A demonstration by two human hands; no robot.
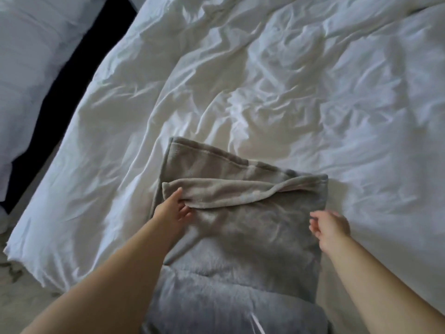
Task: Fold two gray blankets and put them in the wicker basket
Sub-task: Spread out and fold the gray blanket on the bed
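A taupe-gray fleece blanket lies partly folded on the white bed, with a folded-over flap running across its middle. My left hand pinches the left end of that flap. My right hand hovers at the blanket's right edge with fingers loosely spread, holding nothing. A second, bluish-gray fluffy blanket lies bunched beneath the first one's near end. No wicker basket is in view.
The rumpled white duvet covers the bed. Its left edge drops to a light floor. A dark gap separates it from another white bed or pillow at the far left.
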